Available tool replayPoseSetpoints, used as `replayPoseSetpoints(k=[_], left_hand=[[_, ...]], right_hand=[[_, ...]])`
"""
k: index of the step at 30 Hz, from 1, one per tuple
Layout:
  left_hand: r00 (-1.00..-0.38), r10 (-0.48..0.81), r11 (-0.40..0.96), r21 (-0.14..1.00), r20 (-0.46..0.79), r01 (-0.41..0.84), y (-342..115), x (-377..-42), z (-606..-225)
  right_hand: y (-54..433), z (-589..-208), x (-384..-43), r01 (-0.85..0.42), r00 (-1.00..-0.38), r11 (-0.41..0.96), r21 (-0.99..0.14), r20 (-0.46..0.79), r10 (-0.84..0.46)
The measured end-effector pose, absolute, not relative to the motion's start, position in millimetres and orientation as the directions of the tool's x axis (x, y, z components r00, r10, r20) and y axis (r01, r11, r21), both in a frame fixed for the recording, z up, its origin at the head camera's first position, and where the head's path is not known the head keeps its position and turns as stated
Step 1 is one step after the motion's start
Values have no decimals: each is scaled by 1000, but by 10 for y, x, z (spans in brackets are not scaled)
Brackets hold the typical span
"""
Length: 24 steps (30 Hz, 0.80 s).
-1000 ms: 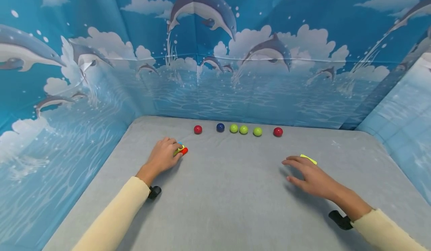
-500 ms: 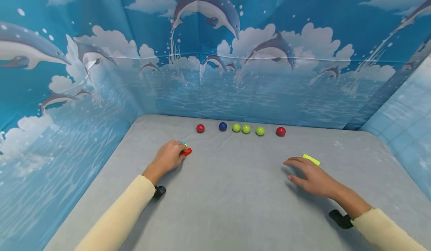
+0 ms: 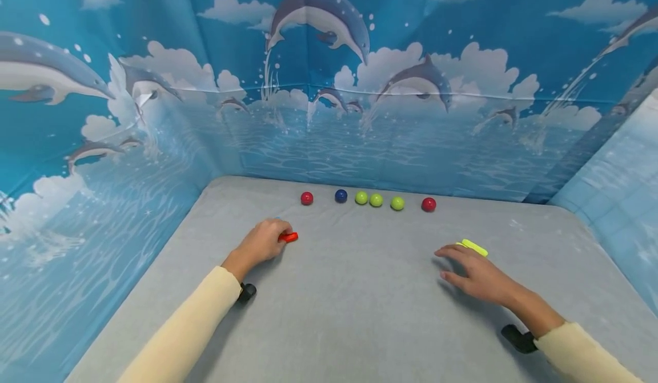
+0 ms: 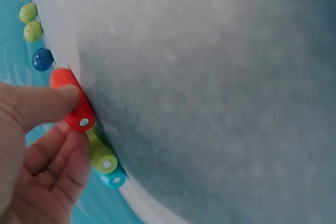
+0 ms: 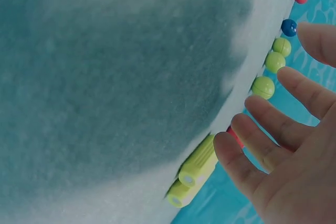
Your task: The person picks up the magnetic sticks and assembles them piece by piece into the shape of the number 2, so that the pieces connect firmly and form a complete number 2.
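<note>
My left hand pinches a short red rod with a silver dot on its end; the thumb lies across its side. Right beside it, close to the curled fingers, a lime-green rod and a light-blue rod lie on the grey cloth. In the head view, the left hand hides most of these two. My right hand holds nothing, its fingers spread and gently bent above the cloth. Two yellow-green rods lie side by side near its fingertips, partly hidden by the hand in the head view.
Along the back edge runs a row of balls: a red ball, a blue ball, three lime balls and another red ball. A dolphin-print curtain rises behind the cloth and along both sides.
My left hand has shifted slightly right over the colored rods and now covers more of the green and blue ones. The right hand stays nearly still, and the head view has tilted a little.
</note>
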<state>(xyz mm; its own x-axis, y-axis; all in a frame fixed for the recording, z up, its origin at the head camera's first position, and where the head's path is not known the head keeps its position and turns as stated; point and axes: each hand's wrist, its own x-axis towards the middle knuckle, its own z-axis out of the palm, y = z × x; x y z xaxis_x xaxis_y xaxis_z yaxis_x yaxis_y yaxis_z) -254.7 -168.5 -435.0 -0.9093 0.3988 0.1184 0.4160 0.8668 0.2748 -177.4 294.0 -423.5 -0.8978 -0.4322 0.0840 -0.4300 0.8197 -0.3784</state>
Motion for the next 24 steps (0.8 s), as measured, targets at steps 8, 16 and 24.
replayPoseSetpoints(k=[8,16,24], left_hand=[[-862,481,834,221,161,506,-1609,-2517,-4334],[-879,453,825,303,150,477,-1466,-2555,-4337],[-901,424,809,406,96,424,-1256,-2627,-4330]], right_hand=[[2949,-4246,-1825,-421,-902,825,-377,77,-425],[2930,-4200,-1854,-410,-908,830,-378,85,-409],[2957,-4176,-1899,-405,-911,821,-402,98,-402]])
